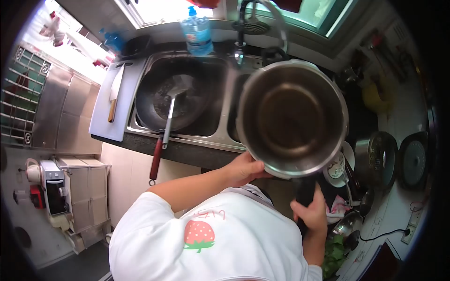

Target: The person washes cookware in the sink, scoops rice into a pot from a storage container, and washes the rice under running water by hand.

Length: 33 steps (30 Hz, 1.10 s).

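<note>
Tilted toward me, a deep metal pot (pixel 293 117) shows its brownish, stained inside, with nothing visible in it. My right hand (pixel 311 213) is wrapped round the pot's black handle (pixel 305 191). At the near left of the rim, my left hand (pixel 246 167) grips the pot's side, thumb by the rim and the other fingers hidden beneath. The pot covers most of the right sink basin (pixel 233 117). To its left, a dark wok (pixel 157 100) with a red handle rests in the left basin, and a metal spatula (pixel 171 110) lies across it.
A knife (pixel 116 91) lies on a white cutting board (pixel 99 117) left of the sink. Behind stand a blue soap bottle (pixel 198 35) and the faucet (pixel 239 49). Bowls (pixel 335 169), a rice cooker (pixel 377 159) and leafy greens (pixel 333 257) crowd the right counter.
</note>
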### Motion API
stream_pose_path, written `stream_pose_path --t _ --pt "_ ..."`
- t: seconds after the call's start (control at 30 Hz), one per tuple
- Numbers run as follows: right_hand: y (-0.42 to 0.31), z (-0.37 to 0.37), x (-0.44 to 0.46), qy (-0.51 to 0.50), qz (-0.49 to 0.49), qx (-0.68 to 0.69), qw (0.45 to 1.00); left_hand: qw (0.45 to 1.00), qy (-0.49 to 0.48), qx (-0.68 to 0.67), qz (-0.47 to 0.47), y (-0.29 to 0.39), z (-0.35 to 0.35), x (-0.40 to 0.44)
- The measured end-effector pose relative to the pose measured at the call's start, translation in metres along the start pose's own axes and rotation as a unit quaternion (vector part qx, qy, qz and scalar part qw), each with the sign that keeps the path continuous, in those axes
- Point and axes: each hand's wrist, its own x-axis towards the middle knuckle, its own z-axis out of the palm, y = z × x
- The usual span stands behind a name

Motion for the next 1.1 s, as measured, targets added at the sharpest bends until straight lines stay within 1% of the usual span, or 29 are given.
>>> stream_pose_path --t 0.07,0.1,0.13,0.17,0.2,0.27,0.3,0.33,0.37,0.4,0.43,0.47,0.53,0.6,0.63,0.73,0.77,0.8,0.83,0.93,1.03,1.1 --pt "-0.007 0.042 0.031 -0.071 -0.029 -0.045 0.996 0.995 0.033 -0.057 0.074 0.029 -0.01 -0.017" --pt "-0.009 0.066 0.046 -0.099 -0.037 -0.043 0.993 0.987 0.123 -0.064 0.085 0.046 -0.012 -0.027" --pt "-0.009 0.089 0.06 -0.125 -0.047 -0.045 0.99 0.979 0.148 -0.109 0.089 0.063 -0.018 -0.037" --pt "-0.009 0.114 0.07 -0.146 -0.061 -0.051 0.986 0.969 0.18 -0.122 0.119 0.075 -0.033 -0.046" --pt "-0.009 0.137 0.079 -0.165 -0.075 -0.056 0.982 0.958 0.227 -0.099 0.147 0.088 -0.051 -0.059" --pt "-0.001 0.165 0.106 -0.179 -0.126 -0.155 0.963 0.925 0.308 -0.093 0.201 0.118 -0.053 -0.087" --pt "-0.009 0.163 0.122 -0.154 -0.273 -0.362 0.878 0.918 0.331 -0.072 0.204 0.128 -0.074 -0.097" --pt "-0.02 0.168 0.129 -0.14 -0.204 -0.231 0.941 0.905 0.362 -0.03 0.221 0.14 -0.08 -0.109" --pt "-0.021 0.16 0.152 -0.027 -0.314 -0.129 0.94 0.898 0.372 0.002 0.234 0.152 -0.085 -0.12" --pt "-0.03 0.14 0.177 0.079 -0.343 -0.128 0.927 0.888 0.385 0.033 0.249 0.161 -0.089 -0.129" --pt "-0.051 0.134 0.189 0.145 -0.332 -0.05 0.93 0.883 0.393 0.045 0.254 0.167 -0.095 -0.135" --pt "-0.05 0.102 0.226 0.264 -0.379 -0.189 0.867 0.876 0.402 0.056 0.261 0.172 -0.102 -0.141" --pt "-0.055 0.077 0.271 0.341 -0.366 -0.223 0.836 0.862 0.414 0.072 0.285 0.177 -0.114 -0.151" --pt "-0.061 0.078 0.291 0.228 -0.325 -0.136 0.908 0.845 0.418 0.078 0.325 0.177 -0.121 -0.152" --pt "-0.067 0.087 0.297 0.167 -0.298 -0.093 0.935 0.851 0.403 0.088 0.326 0.179 -0.127 -0.155" --pt "-0.058 0.119 0.299 0.181 -0.29 -0.086 0.936 0.828 0.441 0.107 0.329 0.18 -0.136 -0.16" --pt "-0.057 0.133 0.291 0.154 -0.25 -0.087 0.952 0.824 0.449 0.106 0.328 0.181 -0.137 -0.16" --pt "-0.056 0.15 0.284 0.119 -0.252 -0.095 0.956 0.821 0.456 0.107 0.327 0.182 -0.137 -0.159" --pt "-0.051 0.165 0.282 0.077 -0.265 -0.078 0.958 0.818 0.46 0.108 0.327 0.184 -0.137 -0.156" --pt "-0.047 0.192 0.293 -0.021 -0.307 -0.088 0.947 0.814 0.465 0.086 0.337 0.187 -0.129 -0.152" --pt "-0.047 0.211 0.312 -0.063 -0.318 -0.059 0.944 0.808 0.472 0.064 0.347 0.182 -0.134 -0.161" --pt "-0.048 0.215 0.316 -0.067 -0.313 -0.048 0.946 0.811 0.485 0.027 0.327 0.175 -0.126 -0.174"
